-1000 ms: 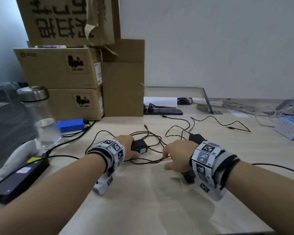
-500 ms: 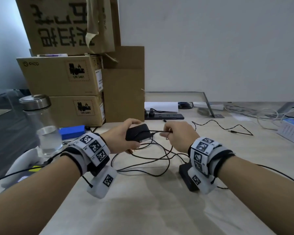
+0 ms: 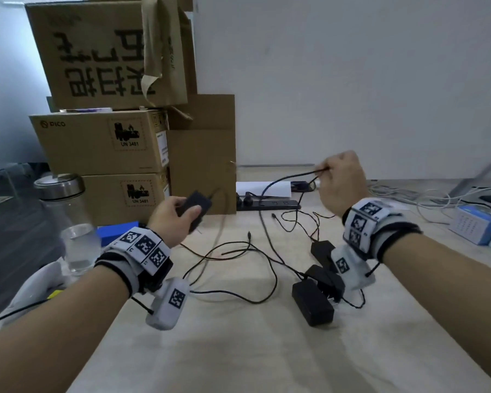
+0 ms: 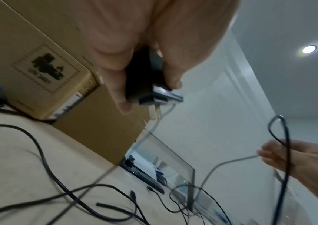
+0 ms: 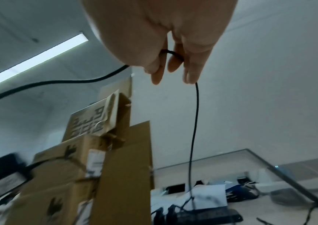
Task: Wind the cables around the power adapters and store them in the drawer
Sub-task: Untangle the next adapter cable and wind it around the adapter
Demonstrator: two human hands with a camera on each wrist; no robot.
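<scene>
My left hand (image 3: 173,215) grips a small black power adapter (image 3: 194,207) lifted above the table, thumb and fingers around its body (image 4: 140,82). Its thin black cable (image 3: 284,178) runs to my right hand (image 3: 339,180), raised higher at the right, which pinches a loop of that cable (image 5: 173,54); the rest hangs down (image 5: 193,129). Several more black adapters (image 3: 312,302) lie on the table under my right wrist, with loose cables (image 3: 238,251) tangled across the middle. No drawer is in view.
Stacked cardboard boxes (image 3: 102,143) stand at the back left. A glass water bottle (image 3: 68,219) and a blue box (image 3: 116,234) sit at the left. A black power strip (image 3: 270,205) lies by the wall. White cables and a blue-white box (image 3: 474,225) are at the right.
Both hands rose from the table. My left hand lifted the adapter, and my right hand drew the cable up and to the right, away from it.
</scene>
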